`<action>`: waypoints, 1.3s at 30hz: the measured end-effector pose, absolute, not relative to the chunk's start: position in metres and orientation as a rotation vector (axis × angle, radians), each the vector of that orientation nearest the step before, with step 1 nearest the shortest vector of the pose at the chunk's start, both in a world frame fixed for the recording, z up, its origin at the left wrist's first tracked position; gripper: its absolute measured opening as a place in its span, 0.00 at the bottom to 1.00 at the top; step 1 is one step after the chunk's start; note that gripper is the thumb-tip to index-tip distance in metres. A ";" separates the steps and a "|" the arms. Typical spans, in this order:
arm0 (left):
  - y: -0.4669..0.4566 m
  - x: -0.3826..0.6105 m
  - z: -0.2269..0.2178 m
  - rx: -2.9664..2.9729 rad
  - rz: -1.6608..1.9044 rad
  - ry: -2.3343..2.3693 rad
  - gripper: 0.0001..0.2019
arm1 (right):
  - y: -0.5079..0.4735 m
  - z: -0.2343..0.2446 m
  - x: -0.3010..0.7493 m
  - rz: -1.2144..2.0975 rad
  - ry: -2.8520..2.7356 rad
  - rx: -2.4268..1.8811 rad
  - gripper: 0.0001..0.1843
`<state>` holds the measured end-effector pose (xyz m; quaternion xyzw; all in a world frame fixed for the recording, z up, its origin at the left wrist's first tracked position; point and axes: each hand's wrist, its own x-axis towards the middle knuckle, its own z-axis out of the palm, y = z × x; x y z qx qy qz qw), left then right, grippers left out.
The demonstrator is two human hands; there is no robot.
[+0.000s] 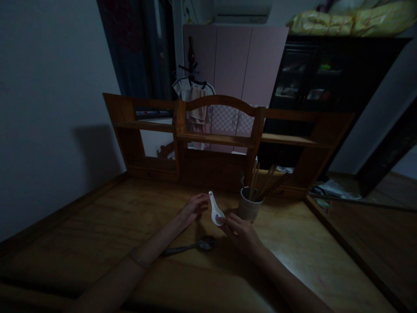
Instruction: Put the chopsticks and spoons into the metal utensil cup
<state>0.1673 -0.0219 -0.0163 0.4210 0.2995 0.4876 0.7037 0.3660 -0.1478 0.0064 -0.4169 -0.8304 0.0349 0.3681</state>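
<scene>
A white ceramic soup spoon (215, 212) with a small blue mark in its bowl is held above the table, its handle pointing up and away. My right hand (243, 234) pinches the rim of the bowl between thumb and fingers. Close to the spoon's handle is my left hand (194, 207), its fingers loosely curved and parted, with nothing visibly gripped; whether a fingertip touches the handle is hard to see. A metal spoon (206, 243) lies on the table below my hands. Just beyond my right hand stands a light-coloured utensil cup (249, 209) with chopsticks (256, 180) in it.
The wooden table (130, 217) has a wooden shelf unit (221, 138) along its back edge. A wall (58, 108) borders the left side. Behind are a pink wardrobe (233, 61), a dark cabinet (325, 82) and clothes (197, 100) on a stand. The room is dim.
</scene>
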 end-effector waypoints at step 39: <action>-0.027 0.167 -0.012 0.911 1.088 0.615 0.13 | -0.148 0.007 0.367 0.109 -2.147 -1.063 0.12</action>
